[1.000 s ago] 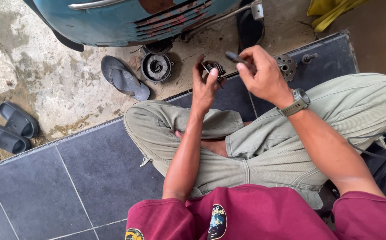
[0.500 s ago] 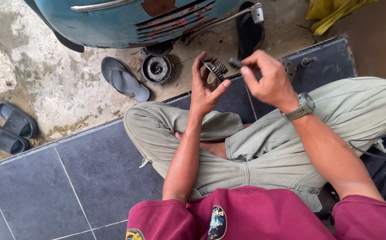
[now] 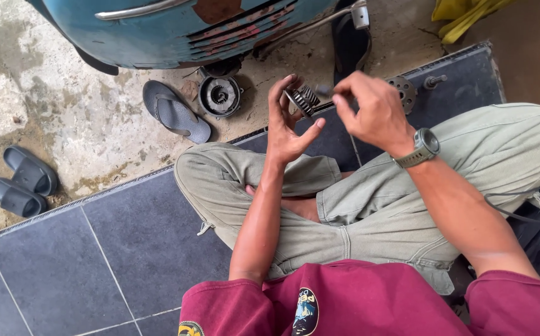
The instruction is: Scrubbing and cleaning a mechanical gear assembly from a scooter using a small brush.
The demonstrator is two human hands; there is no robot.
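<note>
I sit cross-legged on dark tiles. My left hand holds a small round toothed metal part between thumb and fingertips, raised in front of me. My right hand, with a grey watch on its wrist, is pinched close to the right of that part; a thin dark tool seems to sit in its fingers, mostly hidden and blurred.
A round metal drum-like part lies on the concrete under a blue scooter body. A grey slipper lies beside it, and a dark pair of slippers at left. A flat metal disc and a bolt rest on the tiles.
My right hand has come down and left toward the toothed part. My left hand has turned the part slightly, with its fingers spread wider.
</note>
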